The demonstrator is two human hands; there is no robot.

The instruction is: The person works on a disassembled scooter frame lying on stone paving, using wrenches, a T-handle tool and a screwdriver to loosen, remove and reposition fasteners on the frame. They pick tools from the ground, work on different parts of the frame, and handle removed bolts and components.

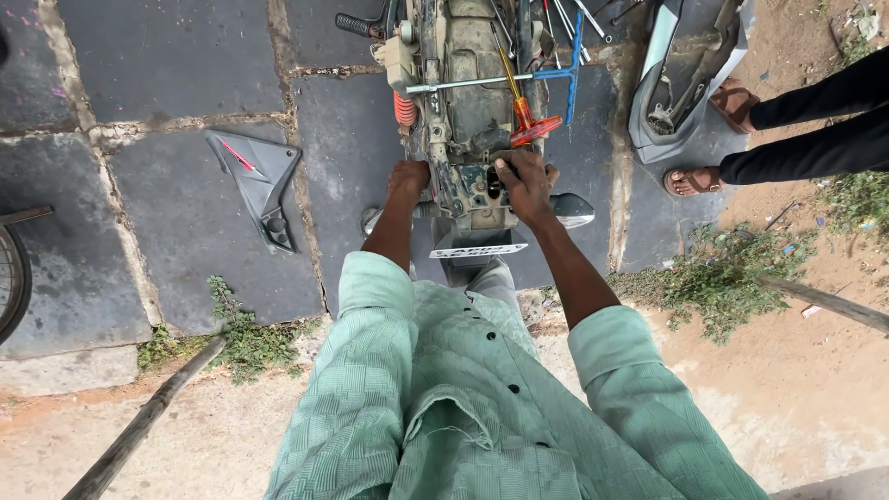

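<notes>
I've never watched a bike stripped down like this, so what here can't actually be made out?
- Left hand: fingers hidden behind the bike frame, head view.
- Right hand: its grip is covered by its own knuckles.
- Front of the frame: cut off by the top edge.
- Bystander's feet: body cut off at the right edge.

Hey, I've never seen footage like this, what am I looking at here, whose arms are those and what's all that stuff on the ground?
This single picture comes from a camera worn on a person's head, looking straight down. The two arms in green sleeves are that person's own. Their left hand grips the left side of a stripped motorcycle frame, and their right hand presses on its rear end; whether it holds anything small is unclear. On the frame lie an orange-handled screwdriver, a silver T-handle wrench and a blue T-handle wrench. On the stone pavement lies a grey side panel. A larger body panel sits at the right, beside another person's sandalled feet.
</notes>
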